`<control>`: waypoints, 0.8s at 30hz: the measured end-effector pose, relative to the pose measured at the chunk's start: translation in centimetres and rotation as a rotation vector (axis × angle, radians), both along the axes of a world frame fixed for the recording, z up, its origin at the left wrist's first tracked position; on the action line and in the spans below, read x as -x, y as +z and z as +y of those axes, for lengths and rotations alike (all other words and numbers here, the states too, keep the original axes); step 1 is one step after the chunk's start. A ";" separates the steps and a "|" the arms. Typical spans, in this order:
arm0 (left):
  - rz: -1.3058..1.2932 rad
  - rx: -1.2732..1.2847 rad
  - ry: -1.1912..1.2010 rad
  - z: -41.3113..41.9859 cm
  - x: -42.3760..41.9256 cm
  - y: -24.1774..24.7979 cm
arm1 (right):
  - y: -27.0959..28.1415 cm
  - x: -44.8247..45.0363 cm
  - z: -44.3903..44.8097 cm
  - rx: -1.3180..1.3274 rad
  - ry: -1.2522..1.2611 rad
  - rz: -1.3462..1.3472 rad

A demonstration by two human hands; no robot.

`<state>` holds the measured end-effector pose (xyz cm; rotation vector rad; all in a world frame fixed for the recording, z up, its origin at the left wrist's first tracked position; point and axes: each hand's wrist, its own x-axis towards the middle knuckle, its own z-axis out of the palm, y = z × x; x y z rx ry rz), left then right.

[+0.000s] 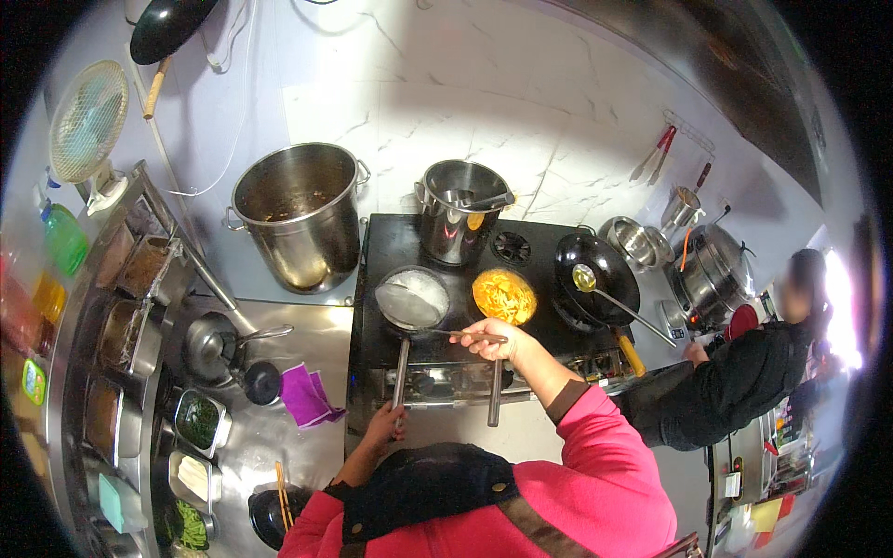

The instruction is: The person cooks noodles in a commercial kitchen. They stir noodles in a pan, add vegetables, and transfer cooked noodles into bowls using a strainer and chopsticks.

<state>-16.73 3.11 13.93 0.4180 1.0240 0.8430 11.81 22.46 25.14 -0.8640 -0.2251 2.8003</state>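
Observation:
My left hand (385,427) grips the metal handle of a saucepan (434,279) on the stove; whitish, foamy liquid shows in it. My right hand (492,340) holds the handle of a round mesh strainer (410,305), whose bowl is over the saucepan's left part. Just right of it, a second pan (495,390) holds orange-yellow food in strips (505,297); its metal handle points towards me. A black wok (612,268) with a yellow handle stands further right, with a metal ladle (584,278) in it.
A large stockpot (296,216) stands back left and a smaller tall pot (464,209) behind the pans. On the left counter are a purple cloth (307,396), a black bowl (265,513) with chopsticks and metal food containers (197,420). A person in dark clothes (746,383) stands at the right.

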 end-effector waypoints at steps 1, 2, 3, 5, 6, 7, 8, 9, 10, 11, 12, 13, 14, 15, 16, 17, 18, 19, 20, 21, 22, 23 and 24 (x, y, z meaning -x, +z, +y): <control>-0.004 -0.005 0.001 0.0 0.0 -0.1 | -0.1 -0.3 0.6 0.027 0.011 0.031; -0.022 0.002 0.010 0.0 0.0 -0.2 | -0.2 -0.4 1.2 0.039 0.005 -0.001; -0.040 0.008 0.018 -0.1 -0.1 -0.3 | -0.3 -0.6 1.8 0.087 -0.005 -0.021; -0.043 0.010 0.017 0.0 0.0 -0.6 | -0.5 -0.6 2.6 -0.005 0.036 -0.142; -0.028 0.009 0.008 0.0 0.0 -0.7 | -0.5 -0.6 2.9 -0.025 0.045 -0.189; -0.019 0.003 0.001 0.1 0.0 -0.8 | -0.6 -0.4 3.2 -0.110 0.082 -0.266; -0.024 0.011 0.011 0.0 -0.1 -0.9 | -0.5 -0.3 3.3 -0.178 0.111 -0.328; -0.036 0.014 0.023 0.0 -0.1 -1.0 | -0.5 -0.1 3.4 -0.236 0.140 -0.444; -0.051 0.017 0.030 0.0 -0.2 -1.1 | -0.3 0.3 3.4 -0.241 0.126 -0.490; -0.069 0.015 0.042 0.0 -0.2 -1.2 | -0.2 0.5 3.3 -0.298 0.138 -0.497; -0.090 0.014 0.050 -0.1 -0.3 -1.2 | 0.0 0.8 3.0 -0.342 0.150 -0.542; -0.111 0.013 0.058 -0.1 -0.3 -1.3 | 0.3 0.9 2.8 -0.402 0.164 -0.614; -0.103 0.013 0.055 -0.2 -0.3 -1.3 | 0.4 1.3 2.3 -0.447 0.097 -0.662; -0.095 0.014 0.050 -0.3 -0.3 -1.4 | 0.6 1.3 1.8 -0.513 0.098 -0.703; -0.087 0.016 0.047 -0.3 -0.3 -1.4 | 0.8 1.3 1.3 -0.592 0.112 -0.716; -0.067 0.007 0.038 -0.4 -0.3 -1.5 | 0.9 1.3 0.8 -0.674 0.139 -0.725; -0.046 -0.001 0.030 -0.4 -0.2 -1.6 | 1.3 0.8 0.3 -0.746 0.155 -0.722; -0.027 -0.007 0.022 -0.5 -0.2 -1.7 | 1.4 0.4 -0.3 -0.785 0.125 -0.722; -0.013 -0.011 0.005 -0.4 -0.2 -1.7 | 1.6 -0.1 -0.7 -0.835 0.095 -0.763; 0.001 -0.010 -0.011 -0.5 -0.2 -1.8 | 1.8 -0.5 -1.3 -0.880 0.068 -0.804; 0.033 0.008 -0.031 -0.6 -0.2 -1.9 | 2.0 -0.8 -1.4 -0.938 0.066 -0.858; 0.043 -0.023 -0.019 -0.6 -0.3 -1.9 | 2.3 -1.1 -1.6 -1.061 0.079 -0.874; 0.070 -0.036 -0.011 -0.7 -0.5 -1.9 | 2.5 -1.2 -1.6 -1.086 0.073 -0.915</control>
